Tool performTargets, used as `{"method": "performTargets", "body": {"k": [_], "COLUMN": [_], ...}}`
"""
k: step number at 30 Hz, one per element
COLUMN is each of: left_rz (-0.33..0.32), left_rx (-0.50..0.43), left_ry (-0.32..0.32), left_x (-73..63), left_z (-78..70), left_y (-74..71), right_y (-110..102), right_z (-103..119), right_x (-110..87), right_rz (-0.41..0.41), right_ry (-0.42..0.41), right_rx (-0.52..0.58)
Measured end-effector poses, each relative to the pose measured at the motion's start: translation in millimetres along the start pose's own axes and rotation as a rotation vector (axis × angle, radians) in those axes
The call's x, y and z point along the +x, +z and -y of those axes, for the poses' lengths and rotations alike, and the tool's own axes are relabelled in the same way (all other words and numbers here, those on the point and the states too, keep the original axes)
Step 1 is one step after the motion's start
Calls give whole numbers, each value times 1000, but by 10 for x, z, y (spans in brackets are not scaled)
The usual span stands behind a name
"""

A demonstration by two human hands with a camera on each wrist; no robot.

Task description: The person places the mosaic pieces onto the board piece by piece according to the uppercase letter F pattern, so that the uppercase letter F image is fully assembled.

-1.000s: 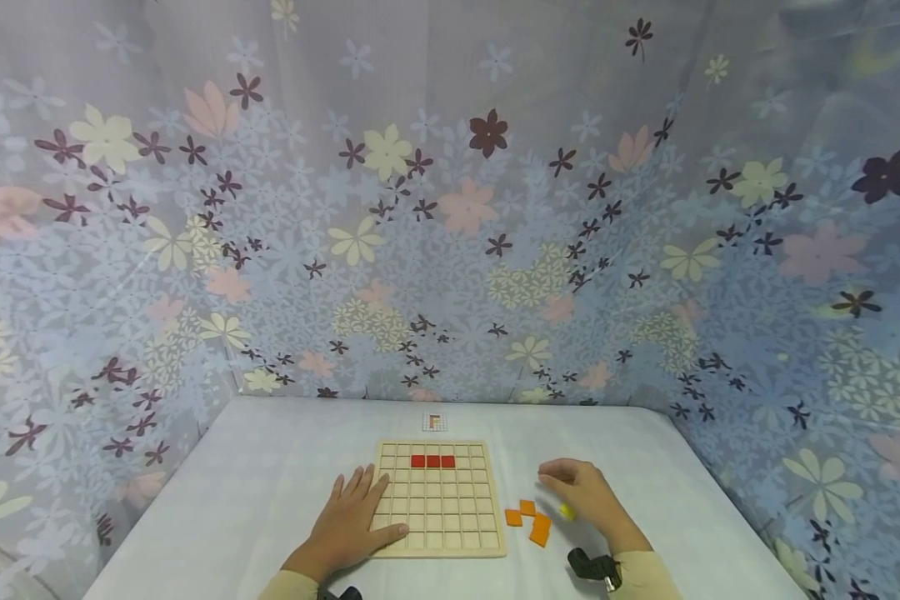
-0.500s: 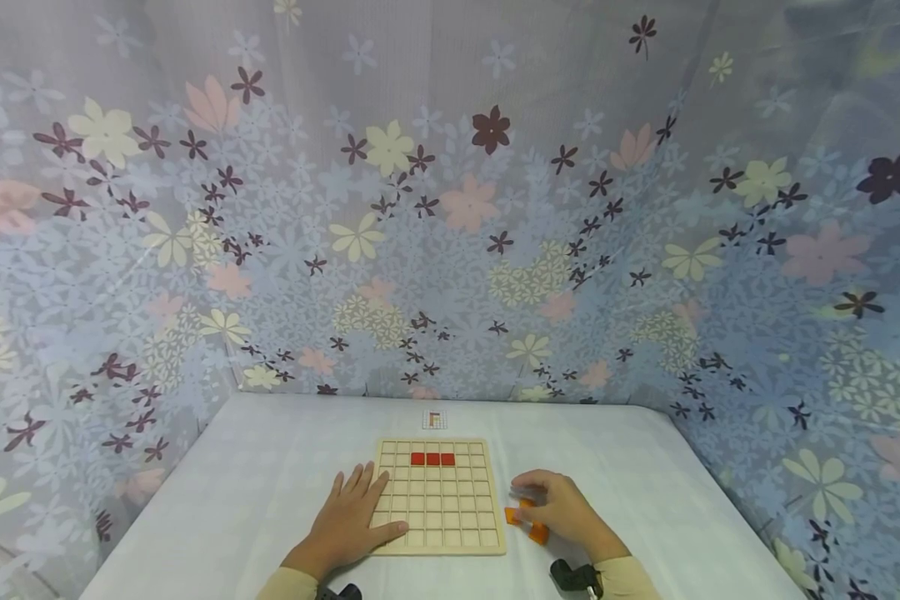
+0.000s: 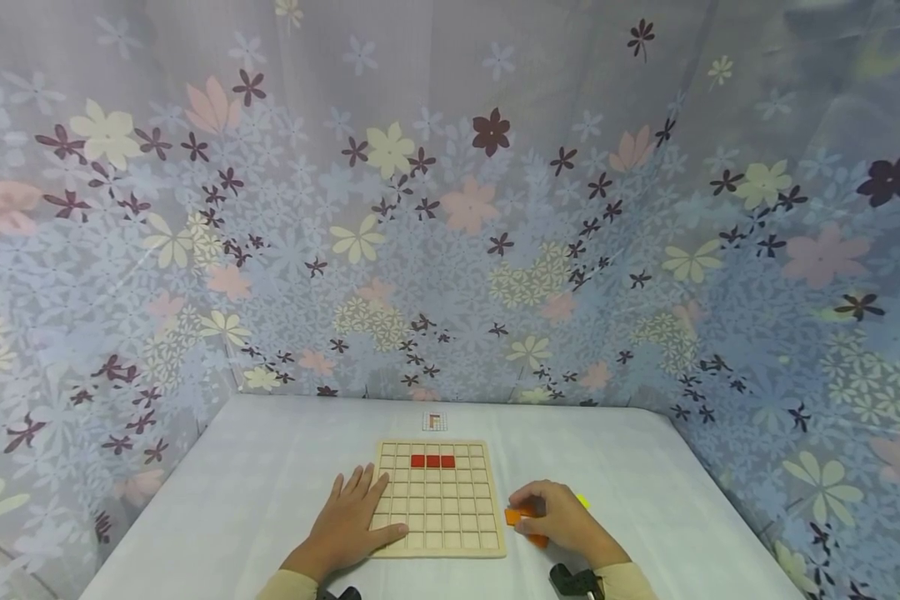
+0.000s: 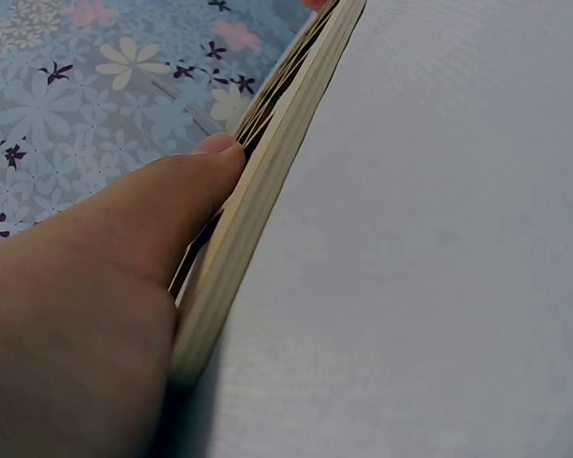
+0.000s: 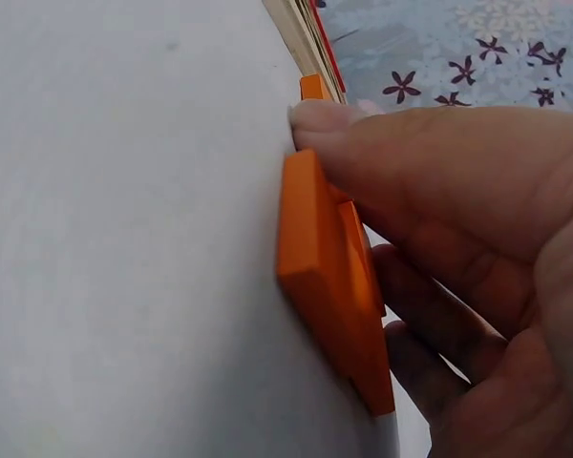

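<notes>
A pale wooden grid board (image 3: 439, 551) lies on the white table, with three red square tiles (image 3: 432, 462) side by side near its far edge. My left hand (image 3: 348, 521) rests spread on the board's left side; in the left wrist view its thumb (image 4: 196, 181) lies along the near edge. Just right of the board, my right hand (image 3: 566, 521) curls its thumb and fingers round an orange square tile (image 3: 526, 507) among several orange tiles. Another orange tile (image 5: 310, 219) stands out nearest in the right wrist view. The hand partly hides the tiles and the exact finger contact.
A small printed grid card (image 3: 435, 421) lies beyond the board. A yellow piece (image 3: 583, 501) shows behind the right hand, partly hidden. A flowered cloth (image 3: 450, 250) hangs behind and beside the white table (image 3: 285, 450).
My right hand has moved left from above the yellow piece to the orange tiles, and its fingers have lowered round them. The yellow piece now shows farther right. My left hand stays put.
</notes>
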State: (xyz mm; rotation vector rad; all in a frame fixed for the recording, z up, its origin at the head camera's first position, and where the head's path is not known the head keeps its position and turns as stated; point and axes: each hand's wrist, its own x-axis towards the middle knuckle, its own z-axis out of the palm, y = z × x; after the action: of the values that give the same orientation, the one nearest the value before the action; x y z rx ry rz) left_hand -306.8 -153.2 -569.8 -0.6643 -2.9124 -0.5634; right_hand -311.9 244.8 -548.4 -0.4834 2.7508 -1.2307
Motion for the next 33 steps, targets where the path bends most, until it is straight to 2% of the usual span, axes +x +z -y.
{"method": "performTargets", "body": {"k": [19, 23, 30, 33], "left_rz": [-14, -24, 2, -1], "left_rx": [-11, -7, 1, -1], "left_ry": [17, 19, 1, 1], "left_x": [8, 12, 13, 11], "left_z": [29, 28, 2, 4], "left_y": [41, 47, 16, 16], "right_y": [-9, -8, 8, -1], "right_z": [-24, -22, 23, 75], "right_x": [-30, -26, 1, 27], "right_rz": [-5, -31, -96, -128], "right_ry": [-5, 25, 76, 88], "right_rx": [37, 50, 124, 94]}}
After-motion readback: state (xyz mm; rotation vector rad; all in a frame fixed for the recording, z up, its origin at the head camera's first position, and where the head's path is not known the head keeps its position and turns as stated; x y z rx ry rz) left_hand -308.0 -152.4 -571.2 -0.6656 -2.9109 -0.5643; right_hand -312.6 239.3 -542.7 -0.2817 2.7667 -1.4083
